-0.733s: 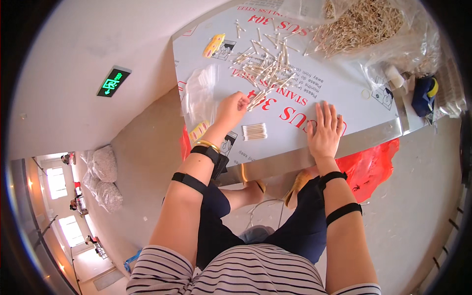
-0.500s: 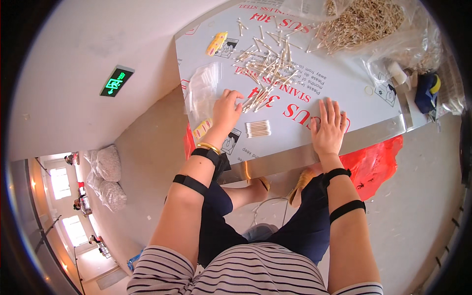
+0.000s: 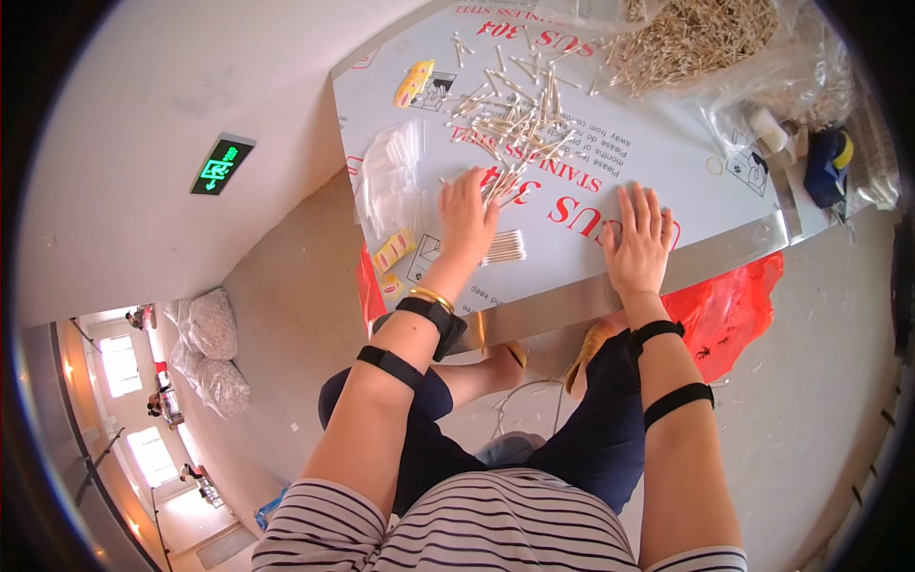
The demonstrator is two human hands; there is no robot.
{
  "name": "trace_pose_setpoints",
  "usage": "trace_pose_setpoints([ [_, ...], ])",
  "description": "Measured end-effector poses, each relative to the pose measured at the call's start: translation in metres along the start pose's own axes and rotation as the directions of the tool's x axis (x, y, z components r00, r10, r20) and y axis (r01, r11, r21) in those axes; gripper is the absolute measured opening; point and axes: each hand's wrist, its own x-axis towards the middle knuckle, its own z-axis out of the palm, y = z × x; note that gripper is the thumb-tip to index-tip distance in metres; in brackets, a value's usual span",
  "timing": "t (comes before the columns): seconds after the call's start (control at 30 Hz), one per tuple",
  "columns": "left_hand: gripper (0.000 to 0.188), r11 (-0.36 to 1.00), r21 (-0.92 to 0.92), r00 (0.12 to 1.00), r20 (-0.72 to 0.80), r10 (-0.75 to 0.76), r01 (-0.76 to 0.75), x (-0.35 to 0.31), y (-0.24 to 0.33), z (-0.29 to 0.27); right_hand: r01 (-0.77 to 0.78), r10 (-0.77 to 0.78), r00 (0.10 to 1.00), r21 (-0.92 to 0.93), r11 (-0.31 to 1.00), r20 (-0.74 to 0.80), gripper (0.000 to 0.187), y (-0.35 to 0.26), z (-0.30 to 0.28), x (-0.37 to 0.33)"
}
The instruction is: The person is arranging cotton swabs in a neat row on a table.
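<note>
My left hand (image 3: 466, 217) reaches onto the near end of a loose heap of cotton swabs (image 3: 524, 129), its fingers stretched forward over them and partly hiding them. One swab tip sticks out left of these fingers. Just right of that wrist lies a neat row of cotton swabs (image 3: 505, 247), side by side. My right hand (image 3: 637, 238) rests flat on the sheet-covered metal table (image 3: 686, 205), fingers spread, holding nothing. Clear plastic bags (image 3: 389, 181) lie left of my left hand. Small yellow packets (image 3: 393, 250) sit below them, and another yellow packet (image 3: 414, 84) lies farther back.
A big clear bag of cotton swabs (image 3: 705, 43) fills the back right. A dark blue tape dispenser (image 3: 827, 170) stands at the right edge. Red plastic (image 3: 729, 310) hangs below the table's front edge. White sacks (image 3: 214, 348) stand on the floor at left, with people far off.
My left hand has moved right and forward, from beside the heap onto its near swabs, its fingers reaching out. A lower yellow packet has come into view. My right hand stays put.
</note>
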Motion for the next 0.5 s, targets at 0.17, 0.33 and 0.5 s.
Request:
trace_pose_setpoints([
  [0.17, 0.014, 0.958, -0.013, 0.958, 0.033, -0.285, 0.286, 0.022, 0.000, 0.002, -0.001, 0.001, 1.000, -0.012, 1.000, -0.001, 0.060, 0.002, 0.001, -0.001],
  [0.33, 0.015, 0.916, -0.053, 0.912, 0.127, -0.390, 0.399, 0.034, -0.013, 0.002, 0.006, -0.006, 1.000, 0.008, 1.000, -0.016, 0.061, -0.002, 0.001, 0.000],
  [0.5, 0.016, 0.911, -0.184, 0.929, 0.031, -0.369, 0.368, 0.030, -0.012, -0.005, 0.004, -0.004, 1.000, 0.002, 1.000, -0.017, 0.061, -0.001, -0.002, 0.000],
])
